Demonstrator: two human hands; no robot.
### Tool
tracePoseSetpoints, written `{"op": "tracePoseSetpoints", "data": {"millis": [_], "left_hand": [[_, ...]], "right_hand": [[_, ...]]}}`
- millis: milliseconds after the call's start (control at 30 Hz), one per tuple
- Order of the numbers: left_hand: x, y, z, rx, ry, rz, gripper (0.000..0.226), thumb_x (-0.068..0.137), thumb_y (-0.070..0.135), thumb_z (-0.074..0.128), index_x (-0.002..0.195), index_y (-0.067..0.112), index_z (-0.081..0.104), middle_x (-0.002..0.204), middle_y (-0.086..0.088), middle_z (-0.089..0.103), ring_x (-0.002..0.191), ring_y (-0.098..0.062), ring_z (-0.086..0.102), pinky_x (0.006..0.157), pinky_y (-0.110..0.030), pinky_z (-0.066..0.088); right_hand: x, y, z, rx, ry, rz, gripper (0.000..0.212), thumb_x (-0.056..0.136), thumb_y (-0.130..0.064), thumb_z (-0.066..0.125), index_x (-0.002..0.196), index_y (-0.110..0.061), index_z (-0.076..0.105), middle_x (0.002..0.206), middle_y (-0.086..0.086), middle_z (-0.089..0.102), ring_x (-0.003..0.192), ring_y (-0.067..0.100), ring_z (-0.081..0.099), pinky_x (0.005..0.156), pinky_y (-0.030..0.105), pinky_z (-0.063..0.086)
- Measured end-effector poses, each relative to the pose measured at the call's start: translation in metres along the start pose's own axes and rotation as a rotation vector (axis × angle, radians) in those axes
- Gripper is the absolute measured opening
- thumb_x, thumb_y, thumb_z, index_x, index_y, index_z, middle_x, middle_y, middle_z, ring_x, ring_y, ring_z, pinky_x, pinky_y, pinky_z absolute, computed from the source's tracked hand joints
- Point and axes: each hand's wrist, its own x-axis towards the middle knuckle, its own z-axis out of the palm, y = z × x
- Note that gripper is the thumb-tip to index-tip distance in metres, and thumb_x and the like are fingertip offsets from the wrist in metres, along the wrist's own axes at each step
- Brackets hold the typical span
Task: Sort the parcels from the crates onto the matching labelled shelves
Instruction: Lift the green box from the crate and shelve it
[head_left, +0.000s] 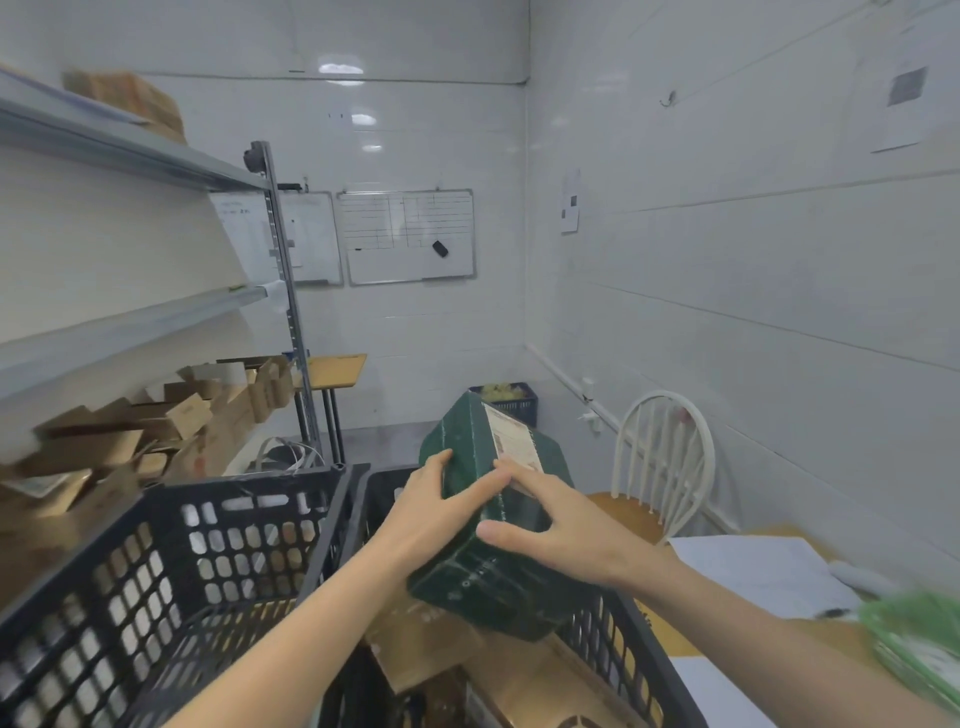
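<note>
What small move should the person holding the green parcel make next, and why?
Probably tilt the green parcel so its label faces the person. The left hand and right hand both grip it above the crate, but the label is angled away and blurred, so the matching shelf at left cannot be picked yet.

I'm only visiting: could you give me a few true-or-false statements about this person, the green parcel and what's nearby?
1. The left hand and the right hand both hold the green parcel. True.
2. The parcel rests on a shelf. False: it is held above the black crate.
3. A paper label is stuck on the parcel. True.
4. The chair is black. False: it is white.
</note>
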Motion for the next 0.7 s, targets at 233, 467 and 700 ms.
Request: {"op": "tracePoseSetpoints", "data": {"millis": [233, 467, 700], "left_hand": [[0.005, 0.001, -0.011, -0.06, 0.024, -0.017, 0.093, 0.053, 0.067, 0.061, 0.138, 0.036, 0.039, 0.139, 0.002, 0.05, 0.115, -0.019, 0.056, 0.098, -0.04, 0.048], [0.008, -0.009, -0.034, -0.095, -0.03, -0.034, 0.069, 0.065, 0.06, 0.06, 0.129, 0.039, 0.048, 0.121, 0.009, 0.063, 0.098, -0.014, 0.068, 0.097, -0.045, 0.05], [0.004, -0.007, -0.063, 0.098, 0.089, 0.027, 0.033, 0.081, 0.057, 0.067, 0.109, 0.04, 0.06, 0.11, 0.009, 0.066, 0.093, -0.006, 0.065, 0.072, -0.026, 0.053]], "right_hand": [[-0.004, 0.028, -0.01, -0.066, 0.016, 0.138, 0.092, 0.066, -0.075, 0.064, 0.145, -0.04, 0.031, 0.159, -0.019, 0.006, 0.146, 0.012, 0.016, 0.113, 0.041, 0.028], [-0.006, 0.045, -0.008, 0.044, -0.066, 0.236, 0.101, 0.069, -0.071, 0.066, 0.15, -0.032, 0.019, 0.15, -0.013, 0.034, 0.119, 0.002, 0.041, 0.097, 0.023, 0.041], [0.002, 0.034, 0.001, 0.063, 0.041, 0.194, 0.118, 0.057, -0.08, 0.065, 0.152, -0.025, 0.022, 0.148, -0.01, 0.038, 0.126, 0.009, 0.046, 0.099, 0.028, 0.046]]}}
